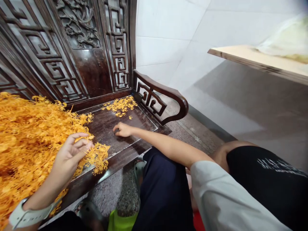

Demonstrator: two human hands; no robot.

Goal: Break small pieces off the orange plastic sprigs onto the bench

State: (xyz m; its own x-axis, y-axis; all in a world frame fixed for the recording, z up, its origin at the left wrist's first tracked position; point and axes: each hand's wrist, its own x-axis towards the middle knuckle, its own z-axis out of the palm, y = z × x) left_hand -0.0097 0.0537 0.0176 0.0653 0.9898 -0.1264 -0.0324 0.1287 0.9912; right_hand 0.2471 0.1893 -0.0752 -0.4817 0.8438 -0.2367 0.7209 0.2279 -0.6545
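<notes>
A big heap of small orange plastic pieces (26,138) covers the left part of a dark carved wooden bench seat (134,120). My left hand (71,152), with a pale watch (22,216) on the wrist, rests at the heap's right edge, its fingers bent together round a cluster of the pieces (97,157). My right hand (122,130) reaches across in a grey sleeve and lies palm down on the bare wood, fingers curled onto the seat; what is under them is hidden. A smaller pile of orange pieces (121,105) lies at the seat's far corner.
The bench has a carved backrest (79,41) and a curved armrest (163,93) on the right. White tiled wall behind. A wooden board (255,61) juts in at upper right. Dark trousers (163,192) and a knee in black shorts (252,170) sit below.
</notes>
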